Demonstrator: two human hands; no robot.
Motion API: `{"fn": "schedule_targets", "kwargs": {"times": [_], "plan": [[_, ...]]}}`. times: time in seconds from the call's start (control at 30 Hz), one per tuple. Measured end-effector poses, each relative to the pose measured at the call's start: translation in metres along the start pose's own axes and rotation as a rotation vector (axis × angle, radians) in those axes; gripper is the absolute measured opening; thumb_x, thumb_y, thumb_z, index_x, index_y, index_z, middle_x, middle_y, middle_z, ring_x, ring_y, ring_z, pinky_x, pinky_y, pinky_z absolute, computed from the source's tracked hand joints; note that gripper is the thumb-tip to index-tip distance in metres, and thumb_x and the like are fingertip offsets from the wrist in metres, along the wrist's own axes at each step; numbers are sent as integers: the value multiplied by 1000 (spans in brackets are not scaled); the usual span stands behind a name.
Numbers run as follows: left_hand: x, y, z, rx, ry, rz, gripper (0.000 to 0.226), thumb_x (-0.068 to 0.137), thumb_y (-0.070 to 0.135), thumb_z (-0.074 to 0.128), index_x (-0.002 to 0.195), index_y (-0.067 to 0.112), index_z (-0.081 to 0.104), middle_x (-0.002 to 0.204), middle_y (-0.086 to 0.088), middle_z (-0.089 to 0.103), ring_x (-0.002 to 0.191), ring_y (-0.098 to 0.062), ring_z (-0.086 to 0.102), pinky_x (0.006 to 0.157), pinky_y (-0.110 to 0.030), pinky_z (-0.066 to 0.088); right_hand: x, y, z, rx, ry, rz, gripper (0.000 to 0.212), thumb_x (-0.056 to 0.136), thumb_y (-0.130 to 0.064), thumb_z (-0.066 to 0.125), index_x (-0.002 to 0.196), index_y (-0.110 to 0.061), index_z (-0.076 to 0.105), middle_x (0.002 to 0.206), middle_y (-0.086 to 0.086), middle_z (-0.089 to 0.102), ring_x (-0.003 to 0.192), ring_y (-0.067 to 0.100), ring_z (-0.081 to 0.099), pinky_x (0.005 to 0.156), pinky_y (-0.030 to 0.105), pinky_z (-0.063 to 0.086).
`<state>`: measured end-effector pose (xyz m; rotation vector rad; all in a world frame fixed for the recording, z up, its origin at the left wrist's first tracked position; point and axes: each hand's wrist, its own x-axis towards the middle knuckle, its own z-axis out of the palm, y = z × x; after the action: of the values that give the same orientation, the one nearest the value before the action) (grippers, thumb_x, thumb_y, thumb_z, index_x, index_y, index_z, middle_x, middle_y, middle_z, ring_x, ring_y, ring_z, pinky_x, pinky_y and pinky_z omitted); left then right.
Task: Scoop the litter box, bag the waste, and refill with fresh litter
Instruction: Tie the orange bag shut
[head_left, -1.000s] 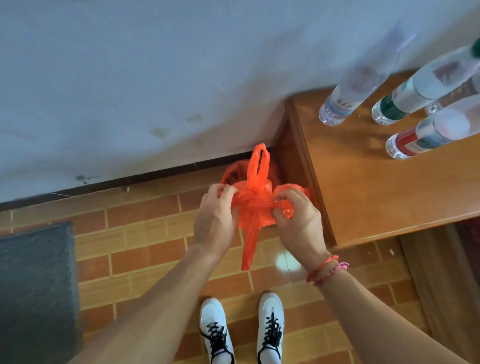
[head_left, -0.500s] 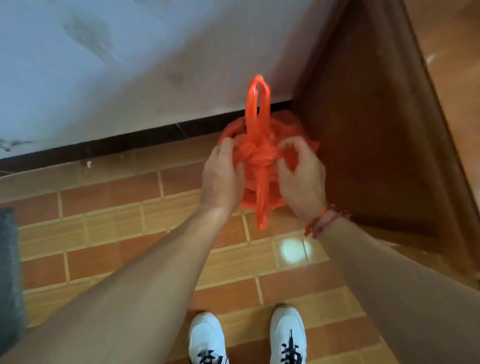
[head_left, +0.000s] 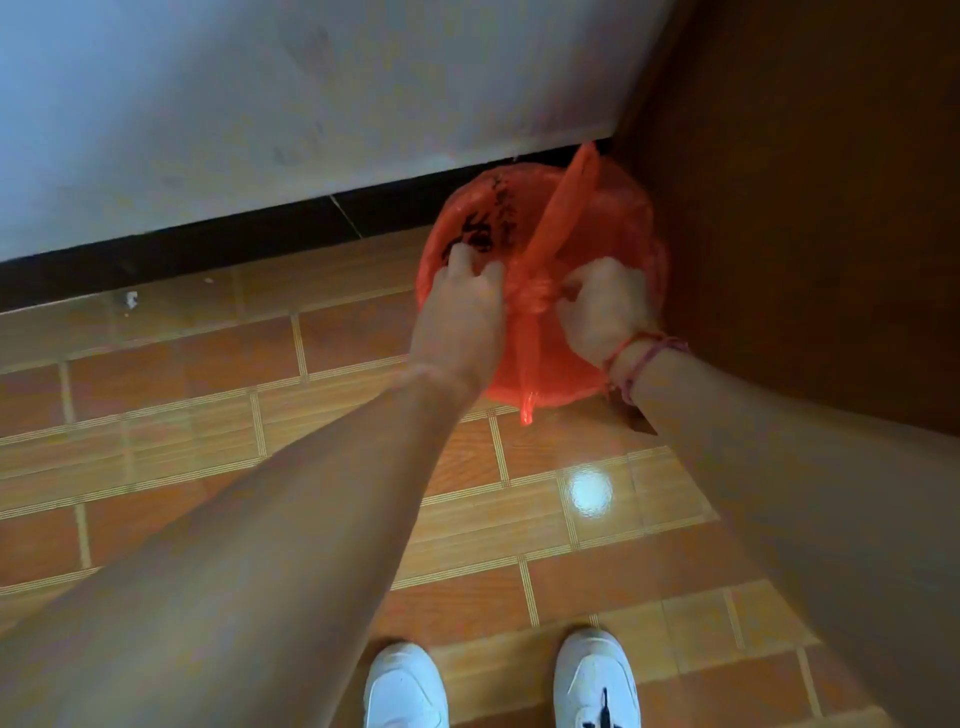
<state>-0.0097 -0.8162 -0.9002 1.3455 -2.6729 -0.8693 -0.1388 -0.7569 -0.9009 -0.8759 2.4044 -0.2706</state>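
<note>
A person stands over a red plastic bag (head_left: 587, 364) in the corner of a room, both arms stretched down toward it. The bag, round and full, sits low by the tiled floor (head_left: 218, 415), between the white wall (head_left: 260, 114) and a dark wooden panel (head_left: 810, 218) at right; whether it rests on the tiles or hangs just above them cannot be told. Its top is gathered into a knot (head_left: 537, 297) at the middle, with one long handle loop (head_left: 563, 202) sticking up and away toward the wall and a thinner tail (head_left: 527, 410) trailing down past the bag's near edge.

The left hand (head_left: 462, 317) is closed on the plastic just left of the knot, fingers curled into the bag's top — black printing on the red film shows just beyond the knuckles. The right hand (head_left: 602, 306) is closed on the plastic just right of the knot, its thumb side turned toward it. Red and pink string bracelets (head_left: 644, 353) circle the right wrist.

A black baseboard (head_left: 208, 254) runs along the foot of the wall. The orange-brown brick-pattern tiles are glossy, and a bright spot of reflected light (head_left: 589, 491) lies on them near the right forearm. Two white sneakers (head_left: 408, 686) with black laces point toward the bag at the bottom of the view — the picture is somewhat blurred throughout.
</note>
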Motion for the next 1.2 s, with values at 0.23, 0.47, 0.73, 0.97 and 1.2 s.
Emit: {"fn": "schedule_targets", "kwargs": {"times": [0.23,0.47,0.73,0.97,1.2], "plan": [[-2,2,1,150,-44,23,17,98,8,51,112,10,60,109,-10,65,94,-31,66,68,-30,40,6,4,-5,-24,-60,34,19,87,-18,59,95,-14,75,99,13,72,96,31,67,76,22,49],[-5,12,-19,144,-75,13,23,94,18,52,112,4,57,120,-16,58,102,-37,62,82,-46,53,-13,-3,-34,45,-67,18,24,89,-24,62,111,-21,72,117,13,67,119,31,56,97,26,44],[-41,42,-107,218,-90,-22,48,97,41,49,134,11,49,139,-11,49,124,-31,49,92,-45,51,-58,-36,-96,72,-27,-39,40,91,-33,57,131,-26,57,121,12,66,113,33,59,94,34,47],[-96,87,-231,240,-80,-62,70,99,58,34,150,11,31,159,-13,25,148,-29,19,116,-44,28,-139,-90,-202,-59,-1,-156,48,92,-45,50,137,-29,45,119,12,58,110,34,56,87,39,48],[-154,136,-358,276,6,-42,80,94,68,31,151,13,30,159,-14,24,146,-30,23,116,-46,27,-223,-142,-321,-160,146,-281,56,92,-54,45,142,-30,41,134,7,51,120,33,48,94,44,44]]}}
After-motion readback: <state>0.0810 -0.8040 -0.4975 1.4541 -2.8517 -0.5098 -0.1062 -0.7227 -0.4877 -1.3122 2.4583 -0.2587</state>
